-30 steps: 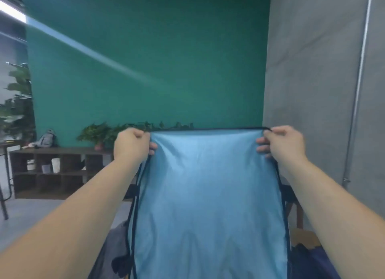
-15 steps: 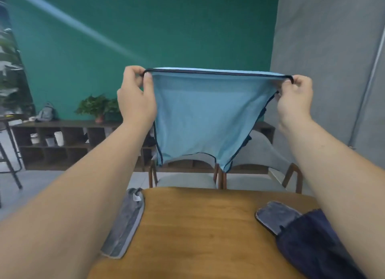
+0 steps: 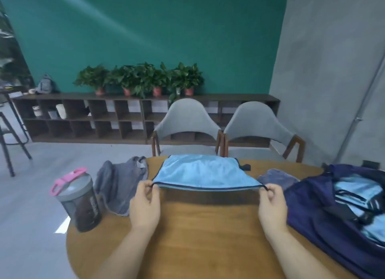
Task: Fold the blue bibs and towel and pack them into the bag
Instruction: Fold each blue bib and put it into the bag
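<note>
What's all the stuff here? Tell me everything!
table: one, brown wood, round
blue bib: one, light blue, partly lying on table
bag: one, navy, open, table's right
folded bibs: several, light blue, inside bag
grey towel: one, grey, table's left edge
grey cloth: one, grey, between blue bib and bag
bottle: one, grey with pink lid, table's left
chairs: two, grey, behind table
shelf unit: one, dark brown, along wall
potted plants: at least four, green, on shelf unit
backpack: one, grey, shelf unit's left end
stool: one, dark, far left
left hand: one, pinches blue bib's near left corner
right hand: one, pinches blue bib's near right corner
</note>
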`<state>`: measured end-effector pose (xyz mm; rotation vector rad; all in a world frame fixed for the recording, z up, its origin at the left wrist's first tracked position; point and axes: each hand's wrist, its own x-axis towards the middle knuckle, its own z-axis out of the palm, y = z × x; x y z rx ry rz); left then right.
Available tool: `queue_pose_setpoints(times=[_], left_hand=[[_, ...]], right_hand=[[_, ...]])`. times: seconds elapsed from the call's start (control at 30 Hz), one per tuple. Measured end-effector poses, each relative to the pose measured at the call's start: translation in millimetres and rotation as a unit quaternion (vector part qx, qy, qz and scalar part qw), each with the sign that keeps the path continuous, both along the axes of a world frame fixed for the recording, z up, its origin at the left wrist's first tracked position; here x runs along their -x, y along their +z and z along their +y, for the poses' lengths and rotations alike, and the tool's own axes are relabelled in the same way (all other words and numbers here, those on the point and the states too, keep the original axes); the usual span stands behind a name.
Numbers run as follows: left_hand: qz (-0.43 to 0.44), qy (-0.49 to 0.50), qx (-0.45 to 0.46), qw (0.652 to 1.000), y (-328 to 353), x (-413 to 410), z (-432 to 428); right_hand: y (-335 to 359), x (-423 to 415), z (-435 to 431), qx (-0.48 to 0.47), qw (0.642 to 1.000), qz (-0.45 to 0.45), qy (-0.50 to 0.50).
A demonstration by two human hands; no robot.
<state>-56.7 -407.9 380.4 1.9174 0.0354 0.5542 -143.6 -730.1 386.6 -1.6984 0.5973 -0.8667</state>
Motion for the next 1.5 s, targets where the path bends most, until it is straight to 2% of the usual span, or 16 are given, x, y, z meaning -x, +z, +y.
queue_pose_setpoints(times=[0.17, 0.23, 0.33, 0.43, 0.5, 0.6, 0.67, 0.8, 0.87, 0.97, 1.03, 1.13, 1.3, 1.5], left_hand=[[0.069, -0.011, -0.025, 0.997, -49.7, 13.2, 16.2], [0.086, -0.012, -0.006, 0.996, -52.8, 11.7, 20.0], [0.057, -0.014, -0.006, 0.998, -53.9, 13.7, 20.6], [0.056, -0.028, -0.021, 0.998, -53.0, 19.1, 20.2], [0.073, -0.028, -0.024, 0.997, -54.3, 19.5, 22.0], [0.102, 0.013, -0.03, 0.994, -55.8, 16.9, 24.0], [0.097, 0.036, -0.028, 0.994, -53.8, 16.9, 23.2], [0.056, 0.004, -0.076, 0.996, -55.1, 19.5, 21.8], [0.035, -0.007, -0.135, 0.99, -60.8, 16.7, 24.5], [-0.033, -0.01, -0.264, 0.964, -64.8, 13.2, 22.2], [-0.086, -0.022, -0.279, 0.956, -59.9, 13.6, 18.7], [-0.065, -0.042, -0.293, 0.953, -63.2, 11.7, 19.3], [0.016, 0.01, -0.236, 0.971, -72.3, 6.5, 25.3], [-0.066, -0.044, -0.093, 0.993, -52.7, 22.9, 23.5]], right_hand=[[-55.0, 21.4, -4.0, 0.051, 0.992, 0.111, 0.019], [-56.9, 22.7, -1.6, 0.089, 0.99, 0.108, 0.029], [-54.0, 25.6, 2.1, 0.13, 0.988, 0.086, 0.015], [-48.5, 33.7, 1.2, 0.191, 0.981, 0.029, -0.021], [-47.6, 37.8, 4.1, 0.233, 0.972, 0.012, -0.009], [-55.2, 34.8, 8.0, 0.287, 0.954, 0.074, 0.042], [-56.8, 31.8, 6.7, 0.274, 0.956, 0.098, 0.022], [-58.1, 30.4, 0.3, 0.238, 0.964, 0.119, -0.006], [-60.5, 28.9, -3.0, 0.22, 0.966, 0.138, 0.007], [-58.7, 29.2, -4.5, 0.188, 0.974, 0.127, 0.008], [-56.1, 30.8, -4.5, 0.173, 0.98, 0.101, -0.001], [-58.6, 29.3, -9.1, 0.15, 0.983, 0.107, -0.005], [-58.6, 28.2, -11.4, 0.112, 0.987, 0.118, -0.011], [-50.9, 36.0, -6.3, 0.077, 0.995, 0.062, -0.028]])
